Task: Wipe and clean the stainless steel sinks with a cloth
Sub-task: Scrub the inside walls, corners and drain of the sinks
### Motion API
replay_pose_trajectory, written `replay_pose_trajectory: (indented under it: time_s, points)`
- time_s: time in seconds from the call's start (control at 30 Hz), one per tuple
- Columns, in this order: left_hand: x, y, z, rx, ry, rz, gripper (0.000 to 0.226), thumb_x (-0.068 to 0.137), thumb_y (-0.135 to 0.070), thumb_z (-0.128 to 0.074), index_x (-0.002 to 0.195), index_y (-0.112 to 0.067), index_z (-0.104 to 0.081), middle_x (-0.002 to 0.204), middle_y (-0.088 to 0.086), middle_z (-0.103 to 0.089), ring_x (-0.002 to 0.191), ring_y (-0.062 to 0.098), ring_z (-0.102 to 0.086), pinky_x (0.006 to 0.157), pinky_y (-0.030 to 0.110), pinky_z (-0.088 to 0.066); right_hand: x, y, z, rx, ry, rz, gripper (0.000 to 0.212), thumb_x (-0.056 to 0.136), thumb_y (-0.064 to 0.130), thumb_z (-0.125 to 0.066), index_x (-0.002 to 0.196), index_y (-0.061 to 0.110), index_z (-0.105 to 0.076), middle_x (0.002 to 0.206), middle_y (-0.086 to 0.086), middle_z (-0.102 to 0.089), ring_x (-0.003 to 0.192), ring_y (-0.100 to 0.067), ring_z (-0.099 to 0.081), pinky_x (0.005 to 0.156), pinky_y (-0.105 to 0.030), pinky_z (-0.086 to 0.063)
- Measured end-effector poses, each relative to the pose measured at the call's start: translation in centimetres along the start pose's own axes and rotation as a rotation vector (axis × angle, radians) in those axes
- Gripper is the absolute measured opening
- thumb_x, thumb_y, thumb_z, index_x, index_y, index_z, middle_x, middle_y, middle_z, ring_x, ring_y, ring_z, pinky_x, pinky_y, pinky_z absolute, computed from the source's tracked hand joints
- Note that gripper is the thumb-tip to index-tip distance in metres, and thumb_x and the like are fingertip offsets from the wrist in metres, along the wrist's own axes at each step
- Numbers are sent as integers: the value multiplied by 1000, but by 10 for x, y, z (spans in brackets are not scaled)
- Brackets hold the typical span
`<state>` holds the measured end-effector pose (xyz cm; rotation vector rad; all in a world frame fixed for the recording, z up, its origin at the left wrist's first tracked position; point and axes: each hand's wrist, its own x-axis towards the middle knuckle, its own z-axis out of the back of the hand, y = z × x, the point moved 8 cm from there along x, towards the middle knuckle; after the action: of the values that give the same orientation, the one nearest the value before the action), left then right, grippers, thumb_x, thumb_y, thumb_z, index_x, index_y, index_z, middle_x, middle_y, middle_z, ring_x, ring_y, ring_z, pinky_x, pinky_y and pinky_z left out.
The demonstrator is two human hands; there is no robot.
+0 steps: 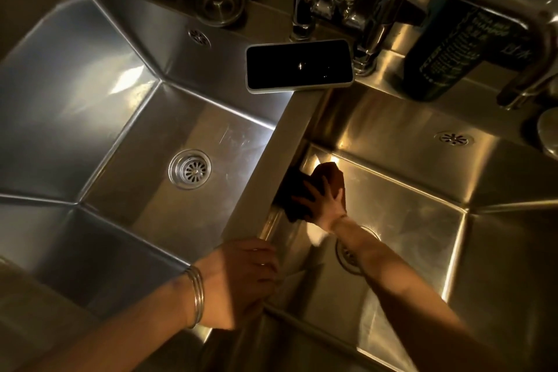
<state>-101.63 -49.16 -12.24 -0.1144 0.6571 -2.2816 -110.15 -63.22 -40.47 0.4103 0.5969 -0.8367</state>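
The right hand (324, 202) presses a dark, crumpled cloth (291, 187) with spread, straight fingers against the wall of the right brushed-steel sink (407, 220), just beneath the flat steel divider ridge (265, 166). The left hand (247, 278), with thin silver bangles (196, 293) at its wrist, curls its fingers over the ridge's near end. On its far end lies a glossy black rectangular phone (299, 65), with chrome taps (362, 9) behind

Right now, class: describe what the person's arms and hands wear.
Both forearms are bare: no sleeves, no gloves. The left wrist carries thin silver-coloured bangles. The left hand may wear a ring; the right hand shows no clear jewellery.
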Motion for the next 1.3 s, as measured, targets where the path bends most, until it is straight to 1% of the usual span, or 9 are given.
replay_pose_trajectory:
  time_s: [0.07, 0.2, 0.33, 0.4, 0.57, 0.9, 1.13, 1.2, 1.3]
  points:
    - [0, 1, 0, 2, -18, 9, 24, 72, -26, -52, 75, -25, -75, 83, -12, -72, 89, 6, -66, 96, 25, -47, -2, -22, 0, -6, -6, -16, 58, 93, 52, -43, 142, 55, -13, 158, 9, 5, 141, -44, 14, 106, -72, -11]
    - [-1, 3, -5, -12, -20, 24, 20, 71, -24, -54, 75, -24, -74, 83, -11, -72, 89, 8, -66, 99, 26, -44, 1, -20, 14, 367, -35, -289, 54, 95, 44, -45, 144, 48, -22, 159, 4, 1, 139, -46, 18, 105, -74, -6]
    - [-3, 4, -9, -2, 0, 29, 19, 69, -26, -56, 76, -25, -74, 83, -12, -72, 90, 7, -65, 101, 26, -41, -7, 4, -1, -52, 7, 55, 58, 95, 42, -45, 144, 49, -15, 159, 7, 3, 141, -45, 15, 108, -70, -8]
    - [-2, 3, -7, 7, -17, 27, 19, 69, -26, -55, 75, -24, -73, 81, -11, -71, 90, 8, -65, 100, 26, -41, -9, -14, -3, -116, 9, 81, 54, 96, 40, -43, 142, 54, -17, 158, 11, 1, 142, -44, 13, 110, -65, -14]
    - [-3, 2, -4, 1, -64, 26, 18, 73, -23, -55, 74, -22, -73, 79, -10, -71, 88, 11, -65, 98, 27, -43, -15, -79, 9, 242, 5, -259, 53, 94, 32, -51, 139, 51, -31, 158, 11, 0, 142, -42, 11, 111, -64, -15]
    - [-5, 4, -11, 4, -56, 20, 19, 75, -20, -53, 70, -22, -70, 78, -9, -69, 86, 11, -65, 100, 27, -41, -138, -181, -78, 500, -40, -673, 56, 93, 25, -51, 144, 37, -32, 154, -14, -12, 142, -41, -11, 116, -52, -9]
    - [-2, 0, -10, 108, 75, -19, 26, 71, -29, -45, 68, -24, -71, 74, -13, -69, 83, 9, -66, 93, 26, -37, -212, -95, -136, 586, 99, -803, 49, 96, 27, -46, 144, 30, -33, 156, -11, -11, 136, -51, -16, 112, -59, -22]
    - [-3, -1, -9, 114, 72, -32, 26, 72, -29, -45, 68, -23, -70, 74, -11, -69, 82, 12, -66, 92, 26, -38, -218, -59, -140, 629, 99, -733, 49, 95, 30, -50, 142, 20, -39, 149, -15, -30, 132, -44, -32, 110, -51, -31]
    - [-5, -3, -6, 147, 50, -59, 28, 72, -30, -46, 64, -19, -70, 69, -7, -68, 75, 16, -66, 84, 31, -38, -232, -28, -124, 585, 80, -607, 27, 83, 29, -67, 107, 17, -69, 106, -6, -66, 105, -32, -61, 85, -37, -52]
